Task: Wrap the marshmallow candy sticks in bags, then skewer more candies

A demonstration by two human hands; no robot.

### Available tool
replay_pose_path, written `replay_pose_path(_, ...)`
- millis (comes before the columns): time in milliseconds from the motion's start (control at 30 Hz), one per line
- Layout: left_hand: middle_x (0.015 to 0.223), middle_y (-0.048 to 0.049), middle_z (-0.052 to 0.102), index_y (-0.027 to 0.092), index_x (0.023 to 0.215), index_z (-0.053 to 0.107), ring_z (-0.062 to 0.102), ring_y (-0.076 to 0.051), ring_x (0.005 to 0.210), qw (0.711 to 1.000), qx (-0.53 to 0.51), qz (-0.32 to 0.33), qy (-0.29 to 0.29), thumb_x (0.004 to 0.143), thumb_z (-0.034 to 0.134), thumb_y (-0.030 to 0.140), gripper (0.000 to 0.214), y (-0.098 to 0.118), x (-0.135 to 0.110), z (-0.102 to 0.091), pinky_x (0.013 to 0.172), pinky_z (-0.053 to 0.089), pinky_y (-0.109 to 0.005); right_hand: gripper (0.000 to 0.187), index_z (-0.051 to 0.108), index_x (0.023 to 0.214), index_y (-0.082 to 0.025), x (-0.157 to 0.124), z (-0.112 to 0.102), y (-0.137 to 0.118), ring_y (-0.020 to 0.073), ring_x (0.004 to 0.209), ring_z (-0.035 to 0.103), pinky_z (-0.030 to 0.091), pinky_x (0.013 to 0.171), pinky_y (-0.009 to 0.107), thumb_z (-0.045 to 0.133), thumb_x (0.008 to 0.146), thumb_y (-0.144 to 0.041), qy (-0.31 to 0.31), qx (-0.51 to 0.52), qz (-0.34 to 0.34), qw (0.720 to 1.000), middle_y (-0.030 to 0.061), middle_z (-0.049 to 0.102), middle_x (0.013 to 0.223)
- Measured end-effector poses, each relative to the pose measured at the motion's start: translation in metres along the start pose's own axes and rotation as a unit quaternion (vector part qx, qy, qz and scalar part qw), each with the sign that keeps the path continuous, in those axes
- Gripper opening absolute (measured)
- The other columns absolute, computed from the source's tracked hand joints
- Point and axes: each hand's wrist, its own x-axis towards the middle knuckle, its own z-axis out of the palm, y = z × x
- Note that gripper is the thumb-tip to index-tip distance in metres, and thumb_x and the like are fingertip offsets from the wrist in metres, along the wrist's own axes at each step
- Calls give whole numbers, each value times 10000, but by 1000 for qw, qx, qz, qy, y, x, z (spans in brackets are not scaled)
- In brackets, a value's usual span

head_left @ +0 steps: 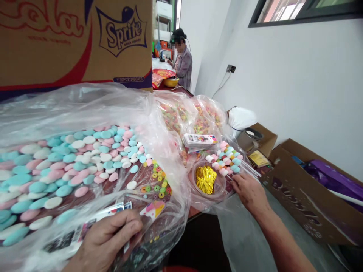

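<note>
My left hand is closed at the front of the table, its thumb pressed on a printed clear wrapper with a pink and yellow end. Under and beside that hand lie more printed wrappers. My right hand reaches to a pile of candy skewers, pastel candies on white sticks. Its fingertips pinch at the near skewer; the exact grip is partly hidden. Left of it, a clear round tub holds gold twist ties.
Pink, blue and white candies and ring candies lie on plastic sheeting. Bags of small candies and a wrapper stack are behind. A large carton stands back left, an open carton right. A person works farther back.
</note>
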Motion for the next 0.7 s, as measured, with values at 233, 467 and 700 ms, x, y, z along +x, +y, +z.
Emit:
replay_pose_path(233,516,25,558,174,602,613,452,-85,442,999,-47,19,1,823,613,466,365,3,-3,1,433,337,-184,272,630,895,-191,1,-23,15,238,812,611,472,722,357,403,938,-335,134,38,58,989,100,656,865)
replay_pose_path(467,526,20,561,154,636,595,447,-79,458,996,-86,31,-24,842,616,397,320,0,-7,2,445,309,-187,170,662,1029,-255,4,-64,-33,204,867,637,487,797,329,586,887,-199,141,244,-89,955,76,650,980)
replay_pose_path(700,569,4,618,139,655,590,430,-48,404,987,-155,21,-25,830,636,423,336,-5,-10,-1,389,253,-162,229,642,1089,-221,27,-67,-77,193,831,610,495,776,335,540,898,-146,104,252,-295,916,61,665,883)
